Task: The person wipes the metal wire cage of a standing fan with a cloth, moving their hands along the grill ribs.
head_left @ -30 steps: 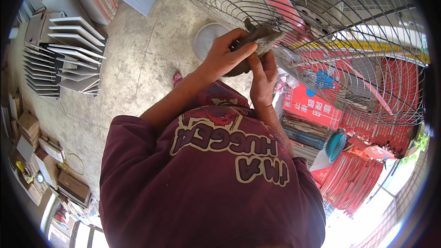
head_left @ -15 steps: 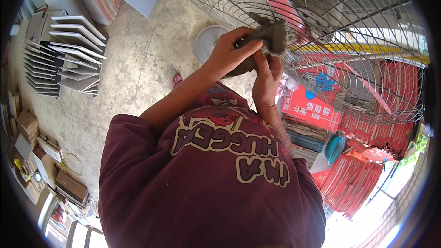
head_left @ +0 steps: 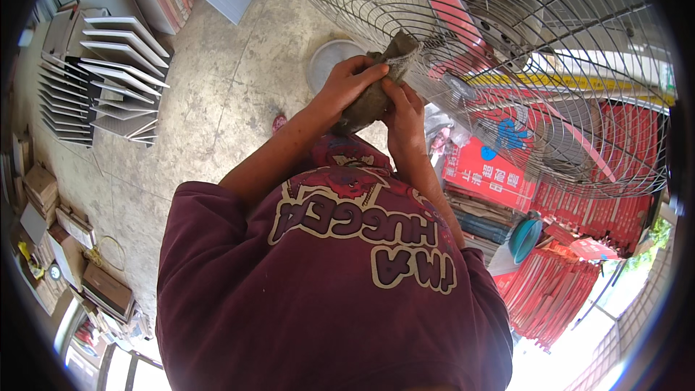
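A dirty grey-brown rag [head_left: 382, 80] is bunched between both my hands, close to the wire guard of a big standing fan [head_left: 507, 65]. My left hand [head_left: 346, 85] wraps the rag from the left, fingers curled over its top. My right hand [head_left: 404, 117] pinches the rag from below and right. The rag's upper corner touches the fan's wire grille. Behind the grille show a red blade [head_left: 434, 7] and the grey motor hub [head_left: 507, 22].
A round pale fan base [head_left: 329, 61] sits on the concrete floor below the hands. Stacked grey tiles in a rack [head_left: 108, 72] stand at left, cardboard boxes [head_left: 51, 210] at lower left. Red boxes and packages [head_left: 550, 275] pile up at right.
Both hands have shifted the rag a little left and down along the grille, and the rag is now more bunched up in the fingers.
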A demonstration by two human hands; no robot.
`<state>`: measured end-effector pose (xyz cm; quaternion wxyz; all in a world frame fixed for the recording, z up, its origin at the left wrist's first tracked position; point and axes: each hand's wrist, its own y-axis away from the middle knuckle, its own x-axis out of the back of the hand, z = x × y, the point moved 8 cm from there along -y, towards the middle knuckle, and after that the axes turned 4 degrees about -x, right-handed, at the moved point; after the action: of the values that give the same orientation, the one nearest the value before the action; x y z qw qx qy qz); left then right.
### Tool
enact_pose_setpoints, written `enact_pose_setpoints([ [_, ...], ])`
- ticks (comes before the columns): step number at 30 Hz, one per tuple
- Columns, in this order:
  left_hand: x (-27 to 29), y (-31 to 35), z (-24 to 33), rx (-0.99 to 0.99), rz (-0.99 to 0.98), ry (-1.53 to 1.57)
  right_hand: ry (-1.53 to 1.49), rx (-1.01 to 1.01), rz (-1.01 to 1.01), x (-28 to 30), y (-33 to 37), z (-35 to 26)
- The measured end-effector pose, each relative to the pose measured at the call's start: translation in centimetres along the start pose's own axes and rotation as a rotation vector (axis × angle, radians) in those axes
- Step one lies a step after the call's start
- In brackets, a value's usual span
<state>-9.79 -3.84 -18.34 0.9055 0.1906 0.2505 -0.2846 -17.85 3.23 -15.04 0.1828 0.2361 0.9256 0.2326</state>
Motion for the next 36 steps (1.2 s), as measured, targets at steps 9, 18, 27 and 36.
enact_pose_setpoints([
  [9, -2.5, 0.6, 5.7, -0.268, -0.066, -0.153, 0.103, 0.315, 0.01, -1.4, 1.6, -4.6],
  [18, -5.3, 3.7, 12.7, -0.592, -0.113, -0.218, 0.175, 0.7, -0.123, -4.0, 5.3, -9.6],
  [27, -2.4, 1.3, 8.7, -0.381, -0.032, -0.121, 0.192, 0.441, -0.023, -3.7, 2.4, -6.9],
  [36, 1.1, -0.7, 3.3, -0.222, 0.055, -0.217, 0.021, 0.069, -0.047, -2.4, -0.8, -1.5],
])
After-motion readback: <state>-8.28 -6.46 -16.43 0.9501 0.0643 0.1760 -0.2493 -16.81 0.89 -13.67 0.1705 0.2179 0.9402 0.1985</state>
